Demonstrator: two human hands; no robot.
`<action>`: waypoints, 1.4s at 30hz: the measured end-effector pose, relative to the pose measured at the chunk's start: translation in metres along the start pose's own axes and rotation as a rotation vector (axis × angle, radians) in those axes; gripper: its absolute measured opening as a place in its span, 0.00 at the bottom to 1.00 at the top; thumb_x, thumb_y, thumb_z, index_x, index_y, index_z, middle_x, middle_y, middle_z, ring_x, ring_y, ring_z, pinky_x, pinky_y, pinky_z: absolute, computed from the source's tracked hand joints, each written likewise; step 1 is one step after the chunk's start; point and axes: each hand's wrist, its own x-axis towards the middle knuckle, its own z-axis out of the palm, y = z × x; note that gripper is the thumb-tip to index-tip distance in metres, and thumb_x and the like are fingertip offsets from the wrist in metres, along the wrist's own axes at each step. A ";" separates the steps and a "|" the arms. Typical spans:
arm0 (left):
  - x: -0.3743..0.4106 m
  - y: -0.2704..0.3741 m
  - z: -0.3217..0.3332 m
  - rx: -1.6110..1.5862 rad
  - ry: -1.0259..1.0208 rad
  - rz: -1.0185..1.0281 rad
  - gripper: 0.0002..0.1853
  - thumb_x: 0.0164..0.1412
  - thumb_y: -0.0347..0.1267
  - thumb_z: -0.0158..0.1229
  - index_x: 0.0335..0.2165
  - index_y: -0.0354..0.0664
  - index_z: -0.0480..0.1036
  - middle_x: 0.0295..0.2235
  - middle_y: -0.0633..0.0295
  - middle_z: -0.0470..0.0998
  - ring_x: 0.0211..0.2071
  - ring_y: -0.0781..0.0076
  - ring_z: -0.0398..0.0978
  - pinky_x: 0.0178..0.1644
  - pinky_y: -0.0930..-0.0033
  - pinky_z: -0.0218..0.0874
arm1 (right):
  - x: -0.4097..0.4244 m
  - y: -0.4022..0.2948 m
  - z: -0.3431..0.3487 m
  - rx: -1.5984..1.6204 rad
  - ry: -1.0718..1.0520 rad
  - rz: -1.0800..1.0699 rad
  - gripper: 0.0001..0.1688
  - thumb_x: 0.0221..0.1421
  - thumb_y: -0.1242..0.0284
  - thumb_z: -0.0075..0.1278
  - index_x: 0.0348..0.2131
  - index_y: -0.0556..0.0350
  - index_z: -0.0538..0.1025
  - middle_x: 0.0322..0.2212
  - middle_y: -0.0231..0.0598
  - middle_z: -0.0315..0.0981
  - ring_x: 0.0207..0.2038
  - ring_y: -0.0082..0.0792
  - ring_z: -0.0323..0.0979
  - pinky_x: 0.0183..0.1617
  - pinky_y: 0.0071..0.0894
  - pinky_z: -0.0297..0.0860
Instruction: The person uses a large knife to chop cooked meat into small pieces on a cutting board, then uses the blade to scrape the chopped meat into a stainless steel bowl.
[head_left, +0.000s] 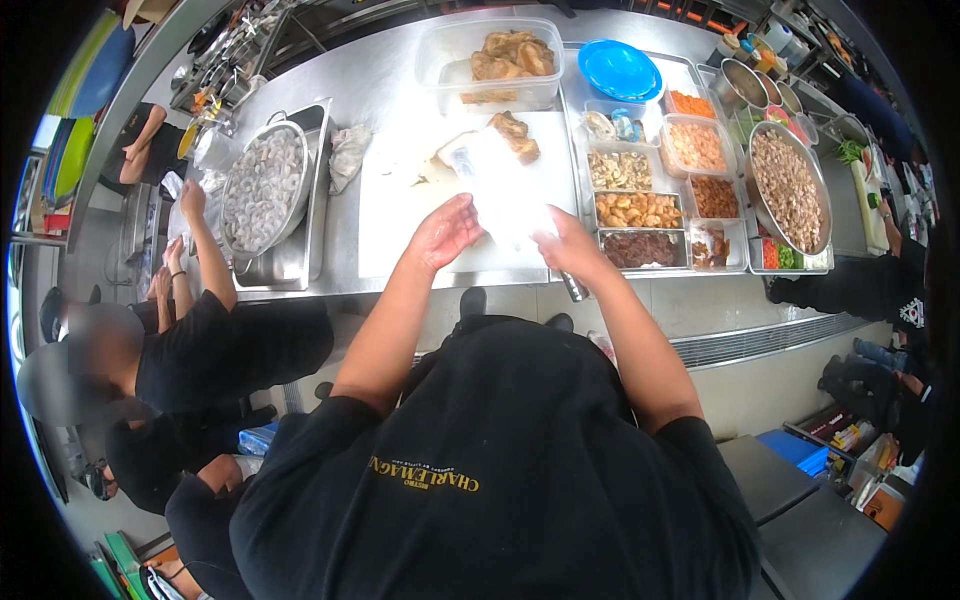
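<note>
My right hand (570, 244) is closed around the handle of a large knife, probably a cleaver; its broad blade (502, 184) is washed out by glare against the white cutting board (390, 232). Palm up and fingers curled, my left hand (450, 231) is beside the blade's lower left edge, and I cannot tell whether it touches it. Browned cooked meat (514, 137) lies on the board beyond the blade. Behind the board, a clear plastic tub (450, 97) holds more browned pieces (517, 56).
A colander of raw shrimp (264, 191) rests over a steel pan (319, 225) at left, near a crumpled cloth (349, 157). Several food containers (641, 249), blue lids (619, 69) and a steel bowl of chopped food (787, 187) stand at right. Co-workers (217, 352) are at the left and far right.
</note>
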 end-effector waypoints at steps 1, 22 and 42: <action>-0.001 0.005 -0.008 0.004 0.012 -0.036 0.16 0.81 0.32 0.61 0.60 0.37 0.74 0.57 0.54 0.83 0.56 0.62 0.83 0.65 0.61 0.77 | 0.000 0.001 0.003 0.025 0.022 0.016 0.18 0.78 0.72 0.58 0.61 0.56 0.76 0.25 0.24 0.67 0.21 0.17 0.60 0.23 0.26 0.60; 0.058 0.008 -0.011 0.143 -0.219 -0.235 0.19 0.73 0.30 0.64 0.59 0.44 0.77 0.51 0.60 0.86 0.52 0.60 0.85 0.63 0.53 0.75 | -0.009 -0.014 0.028 0.018 0.256 0.010 0.12 0.77 0.73 0.58 0.55 0.55 0.76 0.25 0.23 0.68 0.21 0.17 0.62 0.23 0.26 0.61; 0.059 -0.069 -0.003 1.554 -0.155 0.579 0.14 0.62 0.21 0.62 0.47 0.38 0.83 0.43 0.46 0.87 0.50 0.42 0.85 0.58 0.44 0.76 | -0.083 0.057 -0.013 -0.247 0.627 -0.007 0.12 0.77 0.72 0.55 0.55 0.59 0.78 0.24 0.23 0.69 0.20 0.15 0.63 0.22 0.26 0.61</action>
